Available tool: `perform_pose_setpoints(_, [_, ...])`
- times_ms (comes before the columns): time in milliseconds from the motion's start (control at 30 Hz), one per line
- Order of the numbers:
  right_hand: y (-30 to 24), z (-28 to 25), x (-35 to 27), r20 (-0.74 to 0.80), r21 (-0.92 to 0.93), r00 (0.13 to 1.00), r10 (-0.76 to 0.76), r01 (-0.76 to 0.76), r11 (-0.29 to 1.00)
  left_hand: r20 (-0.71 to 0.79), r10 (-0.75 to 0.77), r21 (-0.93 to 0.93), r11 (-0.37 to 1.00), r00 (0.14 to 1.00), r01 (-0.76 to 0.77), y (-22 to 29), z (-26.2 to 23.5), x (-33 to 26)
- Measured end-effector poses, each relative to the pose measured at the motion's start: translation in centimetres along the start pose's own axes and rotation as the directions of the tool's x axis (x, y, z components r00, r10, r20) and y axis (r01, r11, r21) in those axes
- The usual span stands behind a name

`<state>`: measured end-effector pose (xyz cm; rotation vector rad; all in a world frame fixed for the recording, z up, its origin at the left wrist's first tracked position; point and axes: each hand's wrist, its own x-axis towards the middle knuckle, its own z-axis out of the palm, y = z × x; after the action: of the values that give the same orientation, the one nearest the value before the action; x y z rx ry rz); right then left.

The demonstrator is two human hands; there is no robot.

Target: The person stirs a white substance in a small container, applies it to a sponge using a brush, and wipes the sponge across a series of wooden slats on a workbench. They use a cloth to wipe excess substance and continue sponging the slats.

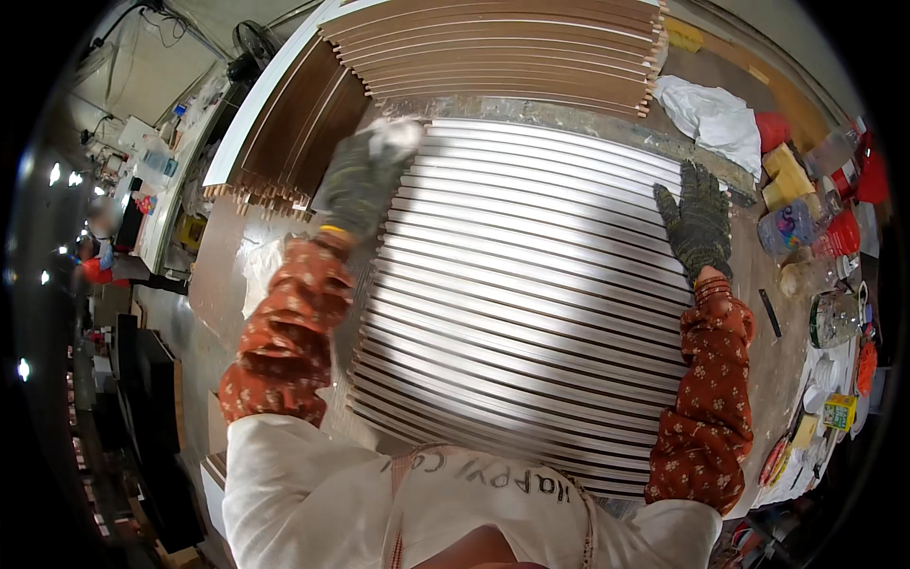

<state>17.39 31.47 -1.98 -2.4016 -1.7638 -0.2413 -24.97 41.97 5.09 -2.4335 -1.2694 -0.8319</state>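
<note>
A wide row of white slats [512,275] lies side by side on the table before me, with dark gaps between them. My left hand [355,185], in a dark grey-green glove, is at their far left corner. It is smeared by motion and closed on a white cloth [396,137], which touches the slat ends. My right hand [700,218], in a matching glove, rests flat over the right ends of the slats with its fingers spread. It holds nothing. Patterned red-brown sleeve covers are on both my forearms.
Brown boards with peg-like ends [502,52] are stacked at the back, and more boards [284,123] at the back left. A crumpled white cloth [711,114], plastic bottles [791,226] and a small black strip [769,313] lie along the right side. A person [104,247] is far left.
</note>
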Motion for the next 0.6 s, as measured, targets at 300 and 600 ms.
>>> perform_pose_setpoints(300, [-1.0,-0.9,-0.6,0.012,0.036,0.999,-0.047,0.046,0.998,-0.115,0.229,-0.146,0.959,0.967,-0.245,-1.9,8.7,-2.4])
perform_pose_setpoints(600, [-1.1,-0.8,-0.4,-0.056,0.095,0.984,-0.17,0.175,0.98,0.378,-0.445,-0.691,0.448,0.812,0.567,3.9,2.8,5.3])
